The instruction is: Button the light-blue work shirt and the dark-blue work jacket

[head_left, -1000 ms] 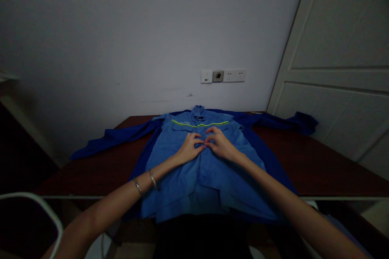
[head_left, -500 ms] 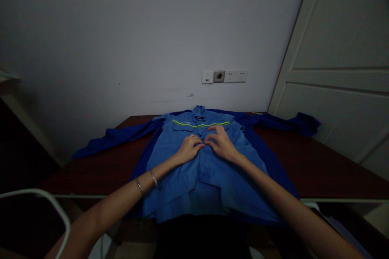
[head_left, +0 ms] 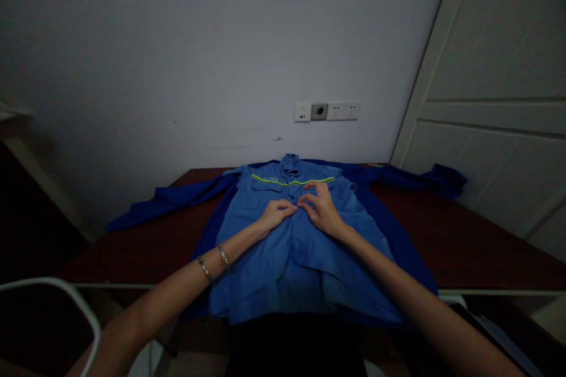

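Observation:
A light blue work shirt [head_left: 260,253] lies front up, collar toward the wall, with a yellow-green stripe across its chest. Beneath it spreads a darker blue garment [head_left: 404,247] whose sleeves reach out to both sides. At the middle of the shirt's front opening, my left hand [head_left: 275,215] pinches the fabric near the placket. My right hand [head_left: 322,209] meets it there from the right, thumb and index finger closed on the placket edge and the other fingers curled. Whatever small part sits between the fingertips is hidden.
The dark red-brown table [head_left: 464,241] stands against a grey wall [head_left: 177,59] with a row of sockets [head_left: 327,111]. A white panelled door [head_left: 495,82] rises at the right. A white curved bar [head_left: 84,306] is at the lower left. The shirt's hem hangs over the table's near edge.
Both hands stay at the shirt's front opening. My left hand's fingers have shifted slightly and lie flatter against the placket; the garments keep their places.

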